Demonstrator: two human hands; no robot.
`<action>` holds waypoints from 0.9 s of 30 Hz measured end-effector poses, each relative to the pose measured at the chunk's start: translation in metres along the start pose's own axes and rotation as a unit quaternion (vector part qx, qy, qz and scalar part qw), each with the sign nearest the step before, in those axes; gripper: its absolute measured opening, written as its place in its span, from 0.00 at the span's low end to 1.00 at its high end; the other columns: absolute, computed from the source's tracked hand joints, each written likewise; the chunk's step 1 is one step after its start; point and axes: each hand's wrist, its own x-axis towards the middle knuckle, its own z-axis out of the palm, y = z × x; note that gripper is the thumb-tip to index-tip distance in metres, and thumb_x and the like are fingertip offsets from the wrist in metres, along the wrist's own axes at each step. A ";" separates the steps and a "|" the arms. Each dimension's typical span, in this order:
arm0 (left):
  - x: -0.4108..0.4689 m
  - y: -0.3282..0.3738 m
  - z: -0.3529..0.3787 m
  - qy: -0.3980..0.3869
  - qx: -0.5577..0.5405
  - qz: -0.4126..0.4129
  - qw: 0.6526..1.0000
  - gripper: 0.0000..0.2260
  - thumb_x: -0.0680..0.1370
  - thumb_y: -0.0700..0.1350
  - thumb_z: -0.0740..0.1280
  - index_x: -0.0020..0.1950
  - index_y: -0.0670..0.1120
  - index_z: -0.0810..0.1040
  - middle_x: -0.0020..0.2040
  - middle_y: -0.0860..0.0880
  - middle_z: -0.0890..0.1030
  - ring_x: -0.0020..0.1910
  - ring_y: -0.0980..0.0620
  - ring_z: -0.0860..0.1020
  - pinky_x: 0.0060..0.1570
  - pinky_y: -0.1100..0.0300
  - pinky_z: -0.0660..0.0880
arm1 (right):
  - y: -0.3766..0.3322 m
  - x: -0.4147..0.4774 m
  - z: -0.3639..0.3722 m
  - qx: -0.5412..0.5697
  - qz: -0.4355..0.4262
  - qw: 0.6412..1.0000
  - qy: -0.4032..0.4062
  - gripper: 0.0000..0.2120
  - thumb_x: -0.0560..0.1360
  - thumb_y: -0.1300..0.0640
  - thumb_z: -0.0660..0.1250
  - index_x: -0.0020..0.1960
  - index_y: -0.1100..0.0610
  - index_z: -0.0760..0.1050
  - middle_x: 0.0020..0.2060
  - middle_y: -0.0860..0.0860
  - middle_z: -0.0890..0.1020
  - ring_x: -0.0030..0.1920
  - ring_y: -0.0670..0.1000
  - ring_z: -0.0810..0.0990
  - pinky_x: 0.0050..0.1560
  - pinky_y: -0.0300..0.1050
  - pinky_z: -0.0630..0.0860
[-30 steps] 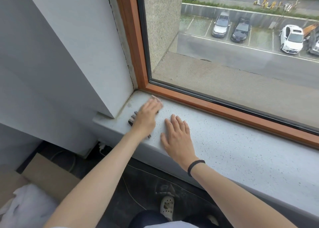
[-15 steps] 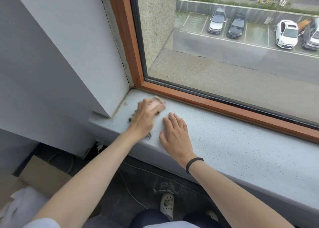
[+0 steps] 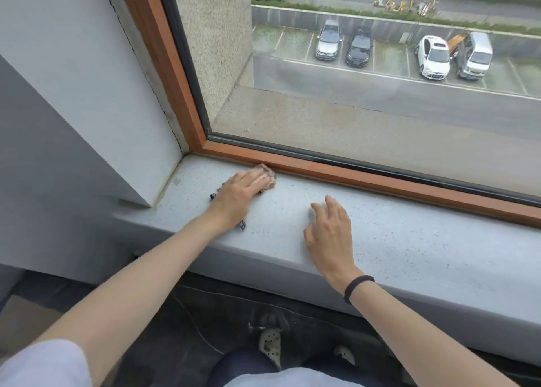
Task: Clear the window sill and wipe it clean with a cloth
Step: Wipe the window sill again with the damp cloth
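**Q:** Where does the cloth [image 3: 268, 173] lie, and what holds it?

**A:** It lies on the window sill [image 3: 409, 240] near the left corner, under the left hand [image 3: 243, 195]. That hand rests flat on top with its fingers extended, pressing the cloth down rather than closing round it. Dark patterned corners stick out beside the wrist and the heel of the palm, and a paler fold shows at the fingertips, close to the wooden window frame [image 3: 366, 179]. That far edge is blurred, so contact with the frame cannot be confirmed.

**Q:** And the other hand?

**A:** The right hand [image 3: 330, 236], with a dark wristband [image 3: 359, 288], sits on bare sill well apart from the cloth. Its fingers are loosely bent, the tips are on the surface, and it grasps nothing.

**Q:** How is the cloth likely to handle?

**A:** It looks light, soft and limp. It probably bunches and folds under pressure and slides readily over the smooth speckled sill. It has no stiff edge to push with, so force has to come from above.

**Q:** Where is it best held?

**A:** For wiping, a spread palm over the middle should keep it from rolling up. For the seam along the frame, the fingertips can press the leading fold into the joint. To lift it, gathering the bunched centre seems surer than pinching a loose corner.
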 end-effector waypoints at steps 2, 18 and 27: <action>0.004 0.011 0.000 0.033 -0.012 -0.094 0.995 0.28 0.74 0.27 0.56 0.71 0.46 0.68 0.72 0.48 0.67 0.72 0.47 0.63 0.72 0.50 0.59 | 0.015 -0.005 -0.006 0.004 0.041 0.999 -0.002 0.16 0.73 0.65 0.61 0.61 0.62 0.72 0.65 0.61 0.69 0.67 0.60 0.66 0.69 0.54 0.64; 0.025 0.100 0.029 -0.006 -0.119 0.034 0.992 0.20 0.80 0.38 0.55 0.69 0.54 0.70 0.73 0.57 0.64 0.74 0.55 0.59 0.73 0.56 0.55 | 0.046 -0.020 -0.021 0.087 0.092 0.987 0.099 0.06 0.73 0.68 0.65 0.46 0.63 0.79 0.46 0.54 0.77 0.48 0.53 0.73 0.45 0.48 0.76; 0.080 0.089 0.036 -0.107 -0.165 0.093 0.976 0.25 0.76 0.28 0.57 0.67 0.49 0.74 0.70 0.50 0.71 0.68 0.48 0.68 0.67 0.48 0.65 | 0.070 -0.018 -0.027 0.093 0.130 0.980 0.117 0.06 0.73 0.68 0.64 0.45 0.64 0.80 0.47 0.55 0.78 0.50 0.53 0.72 0.46 0.43 0.74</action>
